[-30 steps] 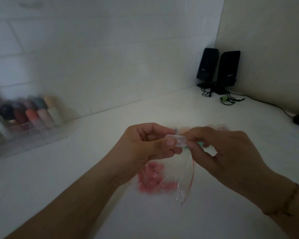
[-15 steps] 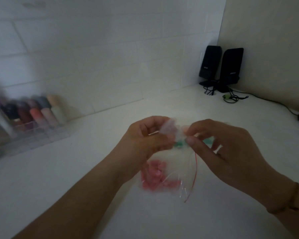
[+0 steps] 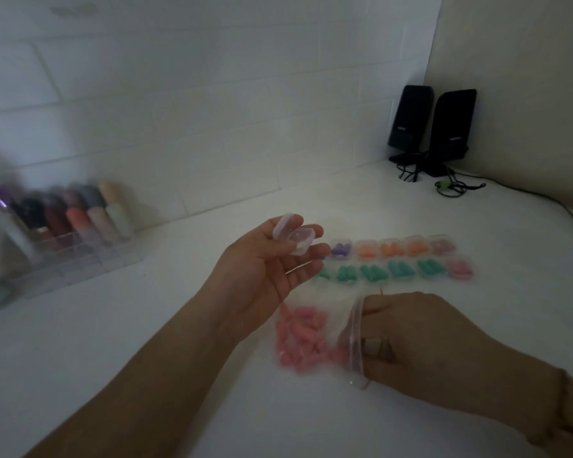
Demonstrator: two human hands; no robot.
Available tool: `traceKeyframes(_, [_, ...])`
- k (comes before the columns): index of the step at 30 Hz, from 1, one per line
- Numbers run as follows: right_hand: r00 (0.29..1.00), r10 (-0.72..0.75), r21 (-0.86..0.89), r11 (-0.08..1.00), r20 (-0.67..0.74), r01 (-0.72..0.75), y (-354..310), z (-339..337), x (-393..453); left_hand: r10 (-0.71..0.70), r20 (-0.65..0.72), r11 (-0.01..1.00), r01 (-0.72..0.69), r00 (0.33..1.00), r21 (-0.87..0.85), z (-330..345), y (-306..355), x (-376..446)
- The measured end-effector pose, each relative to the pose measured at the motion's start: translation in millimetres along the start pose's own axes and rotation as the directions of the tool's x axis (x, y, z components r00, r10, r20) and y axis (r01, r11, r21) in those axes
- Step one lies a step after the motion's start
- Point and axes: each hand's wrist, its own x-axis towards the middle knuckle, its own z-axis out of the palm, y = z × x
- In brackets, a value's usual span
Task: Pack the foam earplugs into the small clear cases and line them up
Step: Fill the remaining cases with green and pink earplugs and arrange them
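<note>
White counter: left hand (image 3: 265,269) cradles open clear case (image 3: 293,238); right hand (image 3: 420,342) pinches earplug bag (image 3: 315,338); speaker (image 3: 452,130) lettering unreadable.

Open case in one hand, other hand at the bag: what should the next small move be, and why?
Probably the right hand draws pink earplugs out of the zip bag it has reached into. The open clear case on the left hand looks empty, while the filled cases already stand in two rows.

pink earplugs (image 3: 300,338) in clear bag (image 3: 351,342), teal, orange, purple filled cases (image 3: 394,259), black speakers (image 3: 430,127)
</note>
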Motion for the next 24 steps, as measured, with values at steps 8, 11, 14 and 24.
traceKeyframes(8, [0.992,0.101,0.295,0.948,0.078,-0.12,2,-35,-6,0.008,-0.036,1.0,-0.008,0.999,0.004,4,-5,-1])
traceKeyframes(11, [0.989,0.139,0.663,0.737,0.04,-0.131,5,-52,-7,0.006,0.022,1.0,-0.007,1.0,0.015,8,-5,-4])
traceKeyframes(14, [0.976,0.201,0.867,0.497,-0.083,-0.029,7,-48,-2,-0.002,0.123,0.999,-0.002,0.992,0.035,14,-11,-7])
traceKeyframes(24, [0.856,0.285,0.437,0.896,-0.431,-0.078,-11,-19,16,-0.041,0.273,0.988,-0.001,0.961,0.152,26,-29,-13])
